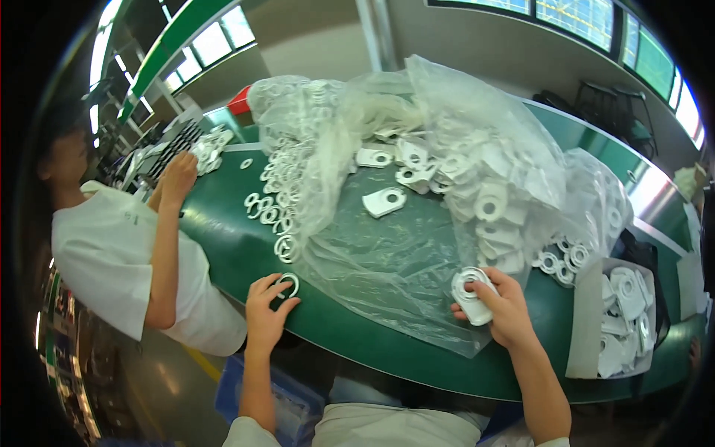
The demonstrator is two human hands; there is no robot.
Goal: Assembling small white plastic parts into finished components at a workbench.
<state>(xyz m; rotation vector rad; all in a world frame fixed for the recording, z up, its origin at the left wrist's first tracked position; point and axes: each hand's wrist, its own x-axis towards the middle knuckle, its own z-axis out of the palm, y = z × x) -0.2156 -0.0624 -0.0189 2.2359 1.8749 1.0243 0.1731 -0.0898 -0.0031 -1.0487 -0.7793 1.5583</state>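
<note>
Near the table's front edge, my left hand (267,309) pinches a white plastic ring (294,286) between thumb and fingers. To the right, my right hand (506,307) grips a white plastic housing (469,309) with a round, ringed opening, thumb on its face. Both hands are apart, with a clear plastic sheet (387,276) spread on the table between and beyond them. A spread of loose white rings (284,182) lies beyond my left hand. One similar housing (384,201) rests alone on the sheet.
A large heap of white housings (488,171) in clear bags fills the far middle. More round parts (564,259) lie right, beside a cardboard box (585,328) of housings. Another person (134,253) works at the left. A blue crate (272,398) stands below the green table (335,320).
</note>
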